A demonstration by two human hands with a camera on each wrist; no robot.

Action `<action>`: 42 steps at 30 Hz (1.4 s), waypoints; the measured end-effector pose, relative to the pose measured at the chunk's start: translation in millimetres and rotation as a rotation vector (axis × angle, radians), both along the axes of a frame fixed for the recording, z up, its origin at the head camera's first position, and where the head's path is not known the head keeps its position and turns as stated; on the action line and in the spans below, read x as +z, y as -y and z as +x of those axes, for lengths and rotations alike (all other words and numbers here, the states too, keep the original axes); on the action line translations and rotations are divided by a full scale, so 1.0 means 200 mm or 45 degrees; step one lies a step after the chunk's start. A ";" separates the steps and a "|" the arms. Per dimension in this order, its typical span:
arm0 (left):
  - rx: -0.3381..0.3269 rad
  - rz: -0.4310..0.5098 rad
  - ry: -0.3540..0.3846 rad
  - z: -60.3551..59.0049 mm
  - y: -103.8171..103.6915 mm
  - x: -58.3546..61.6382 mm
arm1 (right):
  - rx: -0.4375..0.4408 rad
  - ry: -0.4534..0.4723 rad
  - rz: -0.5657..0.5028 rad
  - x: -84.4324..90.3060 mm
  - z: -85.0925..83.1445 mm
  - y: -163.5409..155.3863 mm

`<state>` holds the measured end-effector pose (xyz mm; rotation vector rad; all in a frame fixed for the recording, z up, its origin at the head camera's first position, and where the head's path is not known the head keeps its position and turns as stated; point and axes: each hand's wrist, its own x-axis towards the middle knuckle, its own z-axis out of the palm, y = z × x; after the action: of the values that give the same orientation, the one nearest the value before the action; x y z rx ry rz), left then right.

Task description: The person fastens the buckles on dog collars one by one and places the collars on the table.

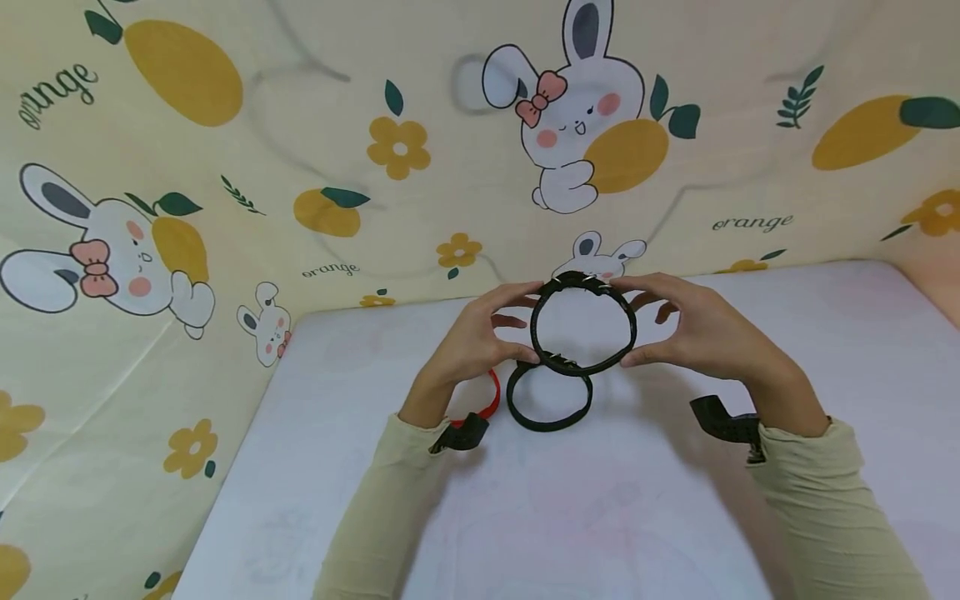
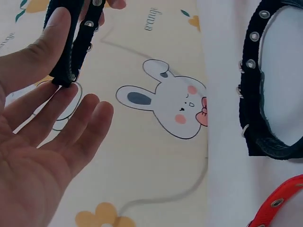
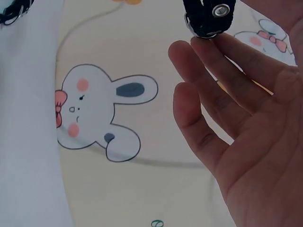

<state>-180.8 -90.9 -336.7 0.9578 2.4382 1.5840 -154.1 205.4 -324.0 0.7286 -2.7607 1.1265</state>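
Both hands hold up a black collar [image 1: 633, 321], buckled into a ring, above the table's far part. My left hand [image 1: 480, 337] pinches its left side between thumb and fingertips. On the opposite side, my right hand [image 1: 705, 329] grips the ring with thumb and fingertips. The left wrist view shows metal eyelets along the held strap [image 2: 64, 45]; the right wrist view shows another eyelet on it [image 3: 208, 23]. A second black collar [image 1: 551, 426] lies looped on the table just below. Left of that lies a red collar [image 1: 495, 396], partly hidden by my left hand and wrist.
A white-covered table [image 1: 600, 517] spreads under both arms. Behind it and to the left hangs a cream cloth [image 1: 420, 58] printed with rabbits, oranges and flowers. Black straps [image 1: 723, 421] sit at both wrists.
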 end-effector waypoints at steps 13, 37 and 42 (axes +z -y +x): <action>-0.037 -0.005 0.107 -0.01 -0.12 -0.02 | -0.063 0.015 0.087 -0.03 -0.01 -0.10; 0.093 -0.517 0.063 -0.14 -0.40 -0.17 | -0.051 0.183 0.257 -0.20 -0.09 -0.29; 0.063 -0.662 0.072 -0.18 -0.44 -0.20 | -0.033 0.253 0.259 -0.25 -0.11 -0.29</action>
<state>-216.2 -3.2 -377.0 0.7496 2.6397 0.8850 -176.4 263.1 -374.1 0.6276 -3.0762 0.9722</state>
